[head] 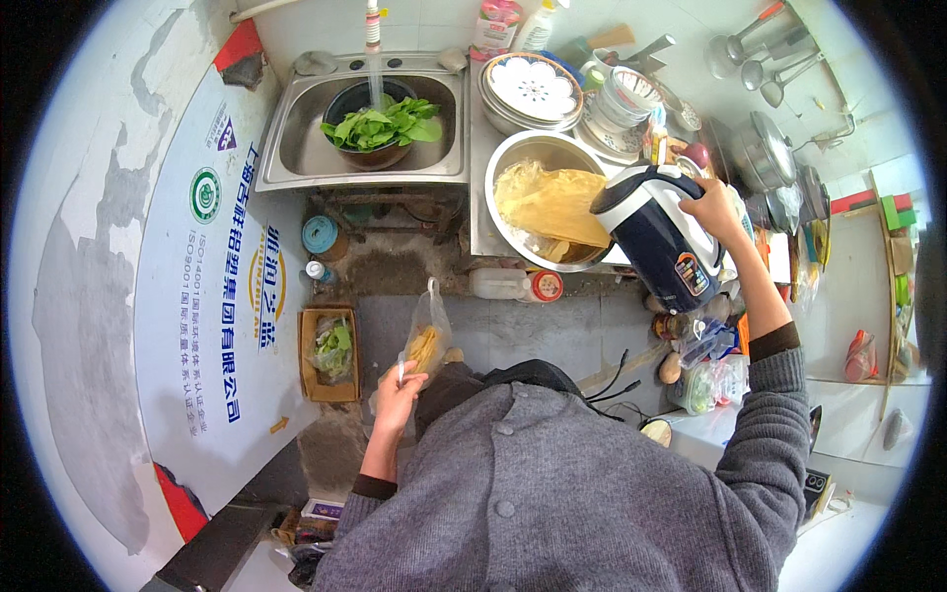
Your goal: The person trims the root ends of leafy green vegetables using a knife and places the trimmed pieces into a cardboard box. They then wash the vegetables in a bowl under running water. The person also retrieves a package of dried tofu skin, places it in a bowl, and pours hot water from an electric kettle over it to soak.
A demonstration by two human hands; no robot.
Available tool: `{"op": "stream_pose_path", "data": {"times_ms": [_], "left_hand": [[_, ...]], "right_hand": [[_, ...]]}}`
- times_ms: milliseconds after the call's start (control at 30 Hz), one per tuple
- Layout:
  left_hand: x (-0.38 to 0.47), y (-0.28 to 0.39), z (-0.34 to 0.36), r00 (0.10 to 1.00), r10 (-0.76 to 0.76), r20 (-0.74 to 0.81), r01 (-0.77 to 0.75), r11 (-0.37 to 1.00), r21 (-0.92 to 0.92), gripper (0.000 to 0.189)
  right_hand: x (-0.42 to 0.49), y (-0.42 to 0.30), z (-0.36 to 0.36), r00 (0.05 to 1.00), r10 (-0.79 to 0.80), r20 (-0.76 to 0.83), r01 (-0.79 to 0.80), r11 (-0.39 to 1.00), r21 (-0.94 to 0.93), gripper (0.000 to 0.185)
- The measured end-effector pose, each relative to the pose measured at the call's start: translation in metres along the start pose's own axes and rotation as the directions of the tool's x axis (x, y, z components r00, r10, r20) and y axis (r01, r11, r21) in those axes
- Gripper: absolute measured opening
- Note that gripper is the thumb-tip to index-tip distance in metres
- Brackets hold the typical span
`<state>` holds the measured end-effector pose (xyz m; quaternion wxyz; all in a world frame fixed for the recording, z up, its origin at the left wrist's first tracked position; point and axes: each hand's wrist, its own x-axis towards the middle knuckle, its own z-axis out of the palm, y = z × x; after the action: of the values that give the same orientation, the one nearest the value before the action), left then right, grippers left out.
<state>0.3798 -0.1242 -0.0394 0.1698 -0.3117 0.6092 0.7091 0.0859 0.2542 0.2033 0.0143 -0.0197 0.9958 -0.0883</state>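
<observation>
My right hand [714, 211] grips the white handle of a dark blue electric kettle [655, 240], tilted with its top towards a steel basin [510, 155]. In the basin lie yellow sheets, perhaps dried bean curd skin [558, 203]. Whether water leaves the spout cannot be told. My left hand [401, 381] is closed on a clear plastic bag [433, 314] with yellow strips in it, held low in front of me, above the floor. Water runs from a tap [373, 29] onto leafy greens [388, 124] in a dark pot [370, 157] in the sink.
The steel sink [274, 159] is at the back left. Behind the basin stand stacked plates [533, 87] and bowls [629, 96]. Ladles [751, 70] hang on the wall. Below the counter are a plastic jug [497, 283] and a cardboard box [307, 355] with bagged greens.
</observation>
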Motion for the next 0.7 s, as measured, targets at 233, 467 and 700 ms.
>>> {"op": "stream_pose_path", "data": {"times_ms": [233,467,700], "left_hand": [[-0.001,0.009,0.005,0.999,0.028,0.027,-0.029,0.999,0.027,0.036],[-0.002,0.016,0.004,0.998,0.034,0.058,-0.04,0.994,0.101,0.037],[0.001,0.018,0.006,0.994,0.03,0.107,-0.046,0.987,0.151,0.036]], "right_hand": [[-0.01,0.023,0.006,0.998,-0.003,-0.066,0.009,0.996,0.092,0.036],[-0.034,0.053,0.019,0.985,0.089,-0.149,-0.019,0.908,0.418,0.02],[-0.076,0.079,0.035,0.924,0.33,-0.195,-0.099,0.696,0.711,0.025]]}}
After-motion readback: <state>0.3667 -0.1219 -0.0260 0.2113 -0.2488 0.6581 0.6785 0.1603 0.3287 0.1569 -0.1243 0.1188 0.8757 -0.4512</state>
